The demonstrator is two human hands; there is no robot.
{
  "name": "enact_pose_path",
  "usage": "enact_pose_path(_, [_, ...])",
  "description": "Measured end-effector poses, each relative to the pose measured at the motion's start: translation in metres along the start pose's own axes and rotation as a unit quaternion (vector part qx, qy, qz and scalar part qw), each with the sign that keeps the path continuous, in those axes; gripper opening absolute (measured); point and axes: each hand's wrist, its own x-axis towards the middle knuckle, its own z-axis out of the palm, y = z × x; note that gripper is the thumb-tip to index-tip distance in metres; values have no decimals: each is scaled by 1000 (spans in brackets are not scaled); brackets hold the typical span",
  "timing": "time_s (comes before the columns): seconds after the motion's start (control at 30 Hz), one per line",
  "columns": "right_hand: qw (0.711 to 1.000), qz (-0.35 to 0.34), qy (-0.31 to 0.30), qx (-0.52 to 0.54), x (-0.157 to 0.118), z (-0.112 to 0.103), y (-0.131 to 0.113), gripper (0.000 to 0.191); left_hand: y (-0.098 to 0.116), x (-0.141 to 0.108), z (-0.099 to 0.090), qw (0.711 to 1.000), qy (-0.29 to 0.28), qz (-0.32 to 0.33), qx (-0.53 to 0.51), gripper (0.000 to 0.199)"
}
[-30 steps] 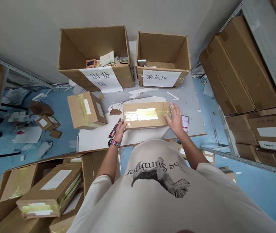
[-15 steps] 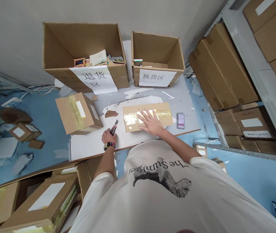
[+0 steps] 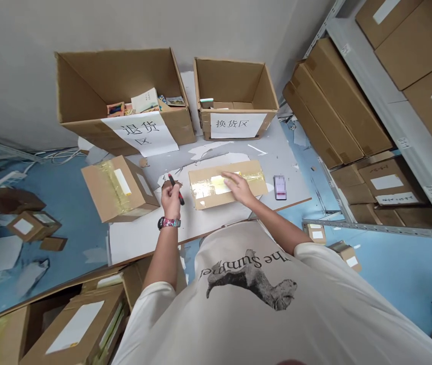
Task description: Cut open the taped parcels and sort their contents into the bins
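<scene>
My left hand [image 3: 171,200] is closed around a black and red utility knife [image 3: 176,189]. It is over the table, just left of a long taped cardboard box [image 3: 219,197]. Whether the knife's blade is out cannot be made out. On top of that box rests my right hand [image 3: 239,188], fingers stretched out and close together, by the white label [image 3: 220,185] and the shiny yellowish tape. A second taped cardboard box [image 3: 140,204] stands on the table to the left of my left hand.
Two open cartons with paper signs stand along the wall: the left carton [image 3: 183,124] holds books, the right carton [image 3: 205,124] a few items. A phone [image 3: 280,187] lies right of the long box. Shelving [image 3: 409,147] with boxes is at right; a large carton [image 3: 134,279] is at lower left.
My left hand has moved forward, away from the table's front edge, and the knife is now angled differently in it. My right hand's spread fingers have drawn together on the box.
</scene>
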Motion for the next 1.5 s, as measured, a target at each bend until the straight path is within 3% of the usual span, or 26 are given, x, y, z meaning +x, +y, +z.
enact_pose_path(0.03, [998, 25, 11, 60, 3, 0, -5, 82, 17, -4, 4, 999, 0, 44, 6, 52])
enact_pose_path(0.1, [983, 69, -1, 170, 7, -1, -19, 89, 51, -19, 11, 988, -65, 132, 34, 58])
enact_pose_path(0.17, [957, 110, -37, 264, 9, -2, -36, 84, 80, -40, 15, 967, -132, 204, 72, 59])
enact_pose_path(0.23, [928, 154, -59, 334, 10, -2, -49, 73, 96, -58, 18, 953, -158, 241, 99, 62])
enact_pose_path(0.33, [903, 208, -37, 373, 9, -5, -55, 55, 94, -70, 21, 942, -147, 261, 152, 53])
enact_pose_path(0.43, [908, 211, -3, 361, 8, -12, -47, 48, 74, -68, 25, 929, -150, 275, 199, 42])
enact_pose_path(0.6, [967, 152, 2, 206, 5, -43, -29, 49, 37, -72, 33, 949, -111, 253, 150, 60])
enact_pose_path(0.73, [995, 52, -79, -38, 3, -70, -35, 49, 19, -79, 41, 973, -97, 192, 79, 83])
enact_pose_path(0.83, [962, -45, -152, -220, 4, -78, -53, 49, 11, -79, 47, 983, -82, 159, 45, 97])
enact_pose_path(0.97, [900, -97, -212, -369, 12, -69, -82, 52, 6, -78, 52, 988, -59, 142, 29, 92])
enact_pose_path(1.17, [850, -165, -263, -426, 27, -51, -111, 49, 5, -81, 52, 989, -70, 126, 26, 86])
enact_pose_path(1.5, [811, -199, -298, -462, 42, -41, -136, 43, 2, -82, 57, 992, -52, 115, 6, 81])
